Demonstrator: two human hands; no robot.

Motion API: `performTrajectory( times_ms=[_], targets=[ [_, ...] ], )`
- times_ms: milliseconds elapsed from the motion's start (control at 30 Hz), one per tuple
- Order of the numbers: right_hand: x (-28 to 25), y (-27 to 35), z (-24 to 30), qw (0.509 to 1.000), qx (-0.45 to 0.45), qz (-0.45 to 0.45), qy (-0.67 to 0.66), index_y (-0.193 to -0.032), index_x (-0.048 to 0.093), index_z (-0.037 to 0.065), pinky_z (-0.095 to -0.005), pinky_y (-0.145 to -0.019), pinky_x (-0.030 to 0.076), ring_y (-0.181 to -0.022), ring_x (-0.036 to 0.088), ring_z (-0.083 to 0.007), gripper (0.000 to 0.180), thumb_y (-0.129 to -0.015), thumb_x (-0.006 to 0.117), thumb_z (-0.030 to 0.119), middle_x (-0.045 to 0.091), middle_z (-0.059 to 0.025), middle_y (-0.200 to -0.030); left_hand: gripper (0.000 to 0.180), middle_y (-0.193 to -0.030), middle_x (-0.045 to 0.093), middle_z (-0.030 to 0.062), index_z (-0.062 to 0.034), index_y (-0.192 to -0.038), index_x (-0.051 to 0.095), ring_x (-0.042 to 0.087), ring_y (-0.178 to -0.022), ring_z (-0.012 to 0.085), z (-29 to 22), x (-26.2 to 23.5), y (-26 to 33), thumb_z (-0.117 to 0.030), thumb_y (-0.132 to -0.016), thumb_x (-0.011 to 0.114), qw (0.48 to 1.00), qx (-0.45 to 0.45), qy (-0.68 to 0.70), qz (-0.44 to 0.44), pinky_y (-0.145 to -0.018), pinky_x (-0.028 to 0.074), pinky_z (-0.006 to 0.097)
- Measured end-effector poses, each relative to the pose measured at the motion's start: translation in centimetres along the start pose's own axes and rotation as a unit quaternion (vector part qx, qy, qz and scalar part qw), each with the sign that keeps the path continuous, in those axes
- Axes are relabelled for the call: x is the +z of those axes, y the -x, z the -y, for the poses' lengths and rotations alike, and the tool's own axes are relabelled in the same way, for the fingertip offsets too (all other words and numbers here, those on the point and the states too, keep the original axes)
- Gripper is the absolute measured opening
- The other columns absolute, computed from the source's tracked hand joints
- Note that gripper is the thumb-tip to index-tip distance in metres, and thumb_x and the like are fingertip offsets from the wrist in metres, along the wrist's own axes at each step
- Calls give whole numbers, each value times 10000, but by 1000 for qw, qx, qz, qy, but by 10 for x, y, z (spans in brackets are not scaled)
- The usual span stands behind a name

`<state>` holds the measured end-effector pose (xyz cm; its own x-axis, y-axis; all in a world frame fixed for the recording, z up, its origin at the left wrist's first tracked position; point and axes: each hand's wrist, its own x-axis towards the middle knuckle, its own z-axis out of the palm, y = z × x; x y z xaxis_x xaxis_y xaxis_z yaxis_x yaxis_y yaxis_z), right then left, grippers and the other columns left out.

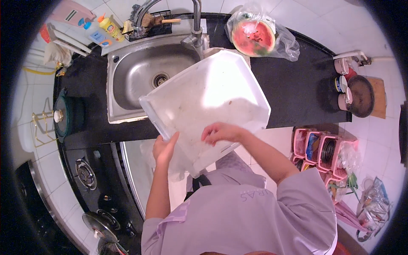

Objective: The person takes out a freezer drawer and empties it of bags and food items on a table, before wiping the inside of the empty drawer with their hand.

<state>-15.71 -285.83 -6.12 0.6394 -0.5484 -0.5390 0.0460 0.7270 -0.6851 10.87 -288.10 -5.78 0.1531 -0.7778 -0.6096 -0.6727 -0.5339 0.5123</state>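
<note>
A large white plastic bin (204, 91), shaped like a drawer, is tilted over the counter's front edge and partly over the sink. My left hand (165, 148) grips its near left rim, thumb on the inside and fingers hidden behind the wall. Over the bin's lower part is my right hand (220, 132), its fingers loosely bent and slightly apart, with nothing visible in them. A few small brown specks dot the bin's inner surface.
Behind the bin lie a steel sink (111, 95) with a faucet (197, 25) and a cut watermelon (253, 38) in plastic film. A green pot (63, 119) and a gas burner (86, 173) are at left. Pink baskets (325, 155) stand at right below the black counter (297, 93).
</note>
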Motion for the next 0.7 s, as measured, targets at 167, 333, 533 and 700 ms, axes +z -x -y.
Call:
performTrajectory(
  times_ms=[167, 333, 533, 700],
  targets=[
    [-65, 78, 127, 941, -219, -250, 63, -978, 641, 28, -229, -707, 489, -766, 599, -84, 188, -792, 657, 49, 649, -11, -867, 620, -1023, 672, 167, -27, -1022, 648, 642, -964, 311, 9, -3, 6, -552, -697, 710, 1000, -13, 4, -2, -860, 470, 384],
    [-198, 94, 207, 724, -230, -578, 299, -1013, 652, 11, -287, -740, 495, -830, 617, -124, 286, -823, 690, 220, 659, -64, -925, 621, -999, 674, 169, -31, -1012, 648, 643, -956, 311, 9, 1, 3, -565, -700, 705, 1000, 18, 8, -15, -852, 472, 388],
    [-244, 90, 202, 554, -271, -650, 444, -1167, 607, 30, -343, -801, 515, -908, 657, -255, 444, -829, 685, 306, 653, -171, -1075, 619, -941, 683, 166, -34, -991, 646, 651, -916, 319, -3, -2, 7, -585, -712, 687, 999, 25, -17, -27, -824, 483, 396],
    [-132, 58, 100, 627, -257, -557, 479, -1060, 608, -11, -288, -776, 505, -840, 622, -176, 207, -879, 605, 90, 635, -102, -938, 651, -912, 686, 156, -32, -999, 634, 656, -890, 323, -5, -9, 14, -610, -703, 680, 998, 13, -46, -32, -805, 490, 401]
  ],
)
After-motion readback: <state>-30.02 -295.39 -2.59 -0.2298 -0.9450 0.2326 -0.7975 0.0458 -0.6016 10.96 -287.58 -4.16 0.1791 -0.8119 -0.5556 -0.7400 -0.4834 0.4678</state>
